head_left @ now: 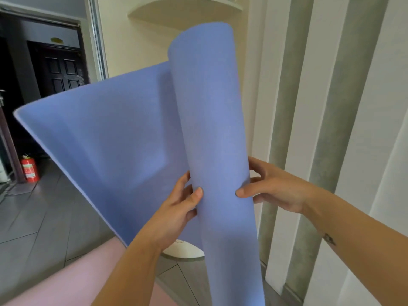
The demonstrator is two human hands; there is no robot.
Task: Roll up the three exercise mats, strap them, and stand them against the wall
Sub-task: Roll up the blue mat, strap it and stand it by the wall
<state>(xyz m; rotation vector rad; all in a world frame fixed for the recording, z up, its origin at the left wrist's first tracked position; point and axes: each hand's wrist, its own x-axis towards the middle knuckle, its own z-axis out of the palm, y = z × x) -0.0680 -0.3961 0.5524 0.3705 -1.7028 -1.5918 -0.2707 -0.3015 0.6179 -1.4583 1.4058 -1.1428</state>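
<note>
A blue exercise mat (212,120) is held upright in front of me, partly rolled into a loose tube on the right while a wide flap spreads open to the left. My left hand (181,206) grips the tube's left side, thumb on the front. On the tube's right side my right hand (271,186) holds it, thumb pressed on the front and fingers curled behind. A pink mat (72,281) lies flat on the floor at the lower left. No strap is visible.
A white-and-grey slatted wall (331,107) stands close on the right. A white rounded base (185,250) sits on the grey tile floor behind the mat. At far left are a red fire extinguisher (29,167) and a dark doorway (59,67).
</note>
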